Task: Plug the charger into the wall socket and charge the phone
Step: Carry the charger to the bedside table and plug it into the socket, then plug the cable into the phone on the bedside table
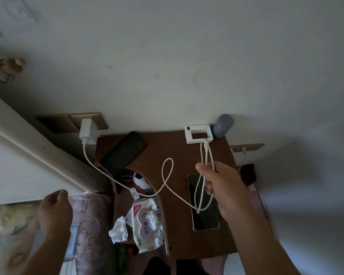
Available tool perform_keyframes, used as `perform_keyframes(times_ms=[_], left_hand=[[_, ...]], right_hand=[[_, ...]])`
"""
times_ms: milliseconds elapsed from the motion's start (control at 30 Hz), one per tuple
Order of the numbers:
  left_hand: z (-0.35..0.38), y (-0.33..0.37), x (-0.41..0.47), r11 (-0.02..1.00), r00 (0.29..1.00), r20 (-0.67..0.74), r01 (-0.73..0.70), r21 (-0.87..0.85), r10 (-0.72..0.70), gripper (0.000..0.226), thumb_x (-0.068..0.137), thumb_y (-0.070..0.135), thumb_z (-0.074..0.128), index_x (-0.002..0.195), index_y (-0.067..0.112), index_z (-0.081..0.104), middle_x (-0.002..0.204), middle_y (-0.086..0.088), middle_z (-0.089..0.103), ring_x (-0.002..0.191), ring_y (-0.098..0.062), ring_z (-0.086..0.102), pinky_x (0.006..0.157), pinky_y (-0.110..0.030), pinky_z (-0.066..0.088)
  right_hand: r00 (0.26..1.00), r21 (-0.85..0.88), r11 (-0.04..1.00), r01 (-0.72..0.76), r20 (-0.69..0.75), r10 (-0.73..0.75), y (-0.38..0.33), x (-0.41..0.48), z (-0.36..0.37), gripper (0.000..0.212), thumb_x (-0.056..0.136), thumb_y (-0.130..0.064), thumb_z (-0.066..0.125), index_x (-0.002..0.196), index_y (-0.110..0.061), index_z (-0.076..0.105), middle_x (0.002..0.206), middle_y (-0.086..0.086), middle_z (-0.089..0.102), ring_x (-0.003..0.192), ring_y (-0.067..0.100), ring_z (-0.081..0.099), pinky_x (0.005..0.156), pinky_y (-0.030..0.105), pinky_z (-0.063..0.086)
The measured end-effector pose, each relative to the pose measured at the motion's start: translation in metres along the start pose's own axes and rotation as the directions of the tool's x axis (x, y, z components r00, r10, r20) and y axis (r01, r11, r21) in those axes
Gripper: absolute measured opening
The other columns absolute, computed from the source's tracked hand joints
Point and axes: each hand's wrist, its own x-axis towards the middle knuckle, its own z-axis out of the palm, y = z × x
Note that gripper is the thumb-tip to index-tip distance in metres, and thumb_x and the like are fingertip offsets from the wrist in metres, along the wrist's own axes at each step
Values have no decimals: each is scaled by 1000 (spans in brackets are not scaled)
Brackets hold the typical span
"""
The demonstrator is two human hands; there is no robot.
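Observation:
A white charger (87, 132) sits in the gold wall socket (95, 120) above the brown bedside table (167, 147). Its white cable (163, 171) runs down, loops over the table and rises to my right hand (220, 187), which pinches it near the plug end; the plug tip points up toward a white device. Below that hand a phone (204, 211) lies flat, screen up and dark. A second phone in a black case (123, 151) leans at the table's back left. My left hand (55, 209) hangs in a loose fist over the bedding, holding nothing.
A white framed device (199, 133) and a grey cylinder (222, 125) stand at the table's back right. A wet-wipe pack (147, 223) and crumpled tissue (118, 230) lie at the front left. The bed headboard (28, 147) is at the left, another wall socket (246, 147) right.

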Motion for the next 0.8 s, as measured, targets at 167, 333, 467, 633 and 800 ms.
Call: perform_keyframes(times_ms=[167, 333, 467, 633, 800], left_hand=[[-2, -17, -34, 984, 996, 58, -73, 162, 64, 24, 85, 25, 55, 100, 10, 67, 100, -23, 69, 94, -41, 62, 85, -46, 48], [2, -19, -64, 944, 973, 146, -210, 255, 177, 20, 87, 6, 57, 104, -2, 66, 101, -25, 68, 85, -33, 61, 80, -41, 45], [5, -15, -80, 914, 942, 206, -314, 256, 266, 16, 86, -1, 57, 98, -4, 68, 95, -19, 66, 73, -12, 57, 64, -12, 43], [11, -1, -95, 868, 882, 269, -447, 214, 388, 19, 85, -2, 56, 88, 13, 67, 98, -11, 61, 85, -31, 61, 72, -27, 50], [22, 32, -108, 808, 806, 379, -552, 204, 455, 19, 90, 7, 54, 105, 8, 66, 106, -9, 58, 87, -24, 59, 73, -33, 44]], right_hand=[[987, -184, 973, 142, -49, -153, 1, -7, -7, 18, 87, -25, 63, 82, -8, 60, 66, 3, 54, 59, 12, 51, 58, 24, 43], [946, -465, 842, 276, -25, -324, 8, -15, -19, 6, 94, -17, 52, 93, -18, 59, 75, -6, 55, 59, 3, 49, 46, 11, 33], [923, -610, 742, 276, -47, -382, 14, -22, -28, 24, 99, -15, 40, 119, -15, 53, 95, -1, 62, 70, 5, 55, 55, 12, 33], [912, -609, 736, 296, -48, -407, 9, -43, -45, 45, 97, -12, 44, 139, -19, 31, 102, 2, 65, 81, 10, 63, 67, 23, 53], [907, -584, 715, 384, 94, -410, 0, -73, -74, 15, 98, -15, 41, 108, -25, 46, 81, 2, 62, 61, 15, 64, 59, 32, 57]])
